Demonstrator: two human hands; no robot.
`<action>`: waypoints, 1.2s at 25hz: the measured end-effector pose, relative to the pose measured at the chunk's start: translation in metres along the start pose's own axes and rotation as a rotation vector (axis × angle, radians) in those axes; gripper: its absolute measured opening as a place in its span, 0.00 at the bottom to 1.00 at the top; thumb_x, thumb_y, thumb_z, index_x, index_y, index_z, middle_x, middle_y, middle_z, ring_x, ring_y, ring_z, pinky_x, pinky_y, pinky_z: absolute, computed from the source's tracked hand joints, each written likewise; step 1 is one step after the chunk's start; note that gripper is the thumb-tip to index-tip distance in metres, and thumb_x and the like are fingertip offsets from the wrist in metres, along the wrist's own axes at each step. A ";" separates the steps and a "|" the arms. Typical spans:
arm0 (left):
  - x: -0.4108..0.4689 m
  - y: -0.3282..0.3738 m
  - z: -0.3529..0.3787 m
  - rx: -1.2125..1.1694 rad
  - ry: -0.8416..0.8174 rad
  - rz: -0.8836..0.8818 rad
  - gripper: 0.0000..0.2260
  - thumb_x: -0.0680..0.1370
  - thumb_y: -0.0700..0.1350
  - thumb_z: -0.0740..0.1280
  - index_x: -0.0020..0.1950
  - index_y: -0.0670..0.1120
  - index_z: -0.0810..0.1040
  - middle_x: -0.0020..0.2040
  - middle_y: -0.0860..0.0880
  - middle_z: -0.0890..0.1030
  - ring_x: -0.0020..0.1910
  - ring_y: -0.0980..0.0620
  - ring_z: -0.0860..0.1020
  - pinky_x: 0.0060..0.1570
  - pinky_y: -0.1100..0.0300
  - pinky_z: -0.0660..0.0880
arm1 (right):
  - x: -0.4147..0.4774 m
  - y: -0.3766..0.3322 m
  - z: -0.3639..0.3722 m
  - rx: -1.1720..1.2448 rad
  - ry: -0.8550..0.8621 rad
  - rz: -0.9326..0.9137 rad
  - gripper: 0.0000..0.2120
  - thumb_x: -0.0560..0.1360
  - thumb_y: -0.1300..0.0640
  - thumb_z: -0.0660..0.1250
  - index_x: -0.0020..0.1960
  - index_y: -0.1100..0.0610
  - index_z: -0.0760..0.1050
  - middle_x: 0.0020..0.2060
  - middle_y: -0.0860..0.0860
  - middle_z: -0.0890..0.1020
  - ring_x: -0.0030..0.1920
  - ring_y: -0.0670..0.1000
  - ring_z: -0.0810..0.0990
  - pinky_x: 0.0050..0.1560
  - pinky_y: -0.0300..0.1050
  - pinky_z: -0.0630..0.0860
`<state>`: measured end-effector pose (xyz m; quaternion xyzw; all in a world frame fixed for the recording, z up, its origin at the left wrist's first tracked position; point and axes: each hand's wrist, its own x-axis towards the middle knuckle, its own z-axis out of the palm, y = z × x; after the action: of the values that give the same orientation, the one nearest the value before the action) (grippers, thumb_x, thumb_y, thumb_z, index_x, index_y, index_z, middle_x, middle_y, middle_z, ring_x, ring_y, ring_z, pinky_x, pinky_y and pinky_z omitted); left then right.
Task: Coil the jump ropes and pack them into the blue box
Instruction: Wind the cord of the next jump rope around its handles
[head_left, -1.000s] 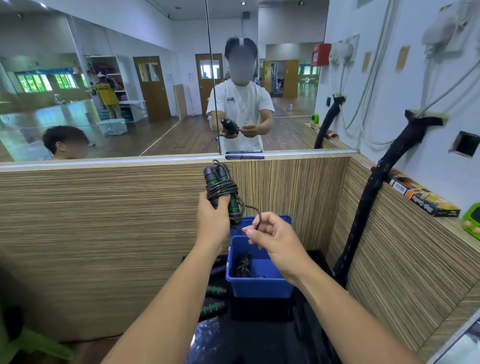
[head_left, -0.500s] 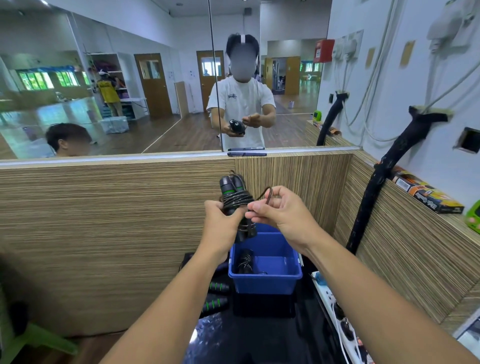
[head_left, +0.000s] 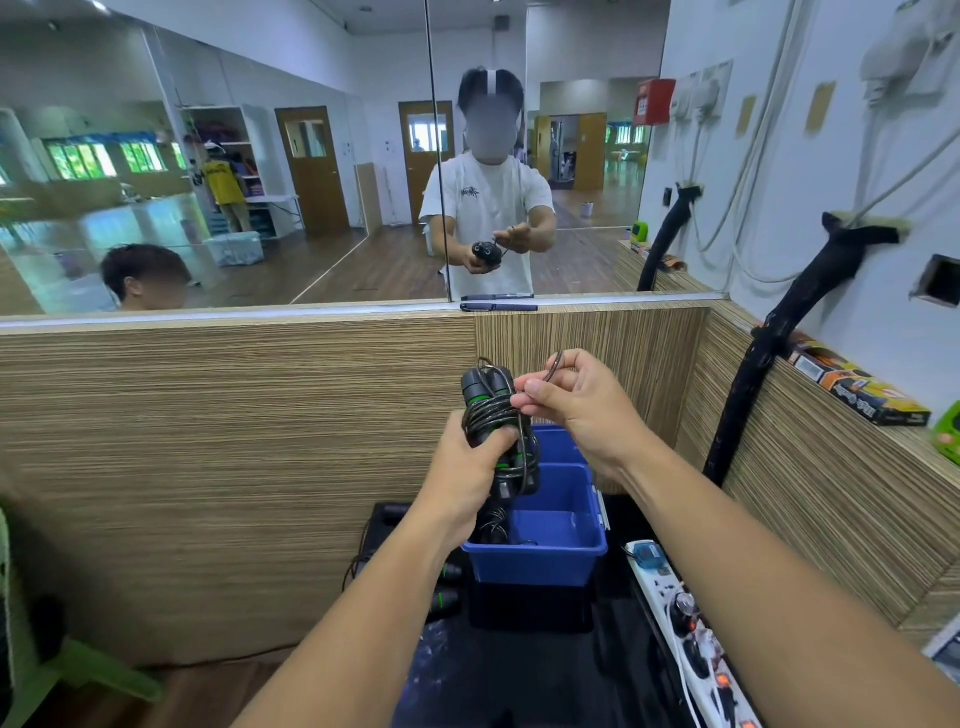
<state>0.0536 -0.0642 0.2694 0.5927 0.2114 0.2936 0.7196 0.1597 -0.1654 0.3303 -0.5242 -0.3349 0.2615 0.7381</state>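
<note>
Gripping the wound jump rope, the left hand waits; the right hand, now raised, pinches the last loop (blue box next).

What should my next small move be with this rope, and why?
Probably tuck the loose loop that the right hand pinches under the cord wraps. The left hand grips both handles, already bound by those wraps, and only that short loop stands free. Securing it should keep the coil from unwinding once it goes into the blue box below.
</note>
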 end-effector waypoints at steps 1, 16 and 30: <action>-0.001 -0.001 0.000 0.019 0.008 0.012 0.13 0.79 0.39 0.69 0.63 0.42 0.73 0.50 0.43 0.82 0.45 0.48 0.82 0.42 0.50 0.82 | -0.001 0.001 0.001 -0.011 0.009 -0.008 0.11 0.77 0.71 0.66 0.52 0.60 0.67 0.43 0.58 0.84 0.38 0.51 0.85 0.41 0.39 0.82; -0.005 0.000 -0.011 -0.077 0.021 -0.124 0.16 0.77 0.40 0.69 0.65 0.41 0.74 0.46 0.43 0.83 0.41 0.47 0.82 0.37 0.53 0.79 | -0.007 0.012 0.008 -0.180 -0.167 0.058 0.36 0.76 0.70 0.67 0.77 0.50 0.58 0.53 0.53 0.86 0.45 0.49 0.83 0.40 0.37 0.75; 0.013 0.012 -0.027 -0.177 0.242 -0.231 0.06 0.80 0.38 0.64 0.56 0.39 0.77 0.42 0.42 0.84 0.31 0.49 0.83 0.26 0.60 0.78 | -0.029 -0.006 0.009 -0.276 -0.336 0.159 0.41 0.76 0.71 0.66 0.79 0.45 0.51 0.48 0.60 0.86 0.52 0.57 0.85 0.53 0.43 0.81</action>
<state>0.0435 -0.0338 0.2764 0.4594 0.3366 0.2954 0.7671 0.1344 -0.1832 0.3317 -0.5942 -0.4432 0.3542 0.5702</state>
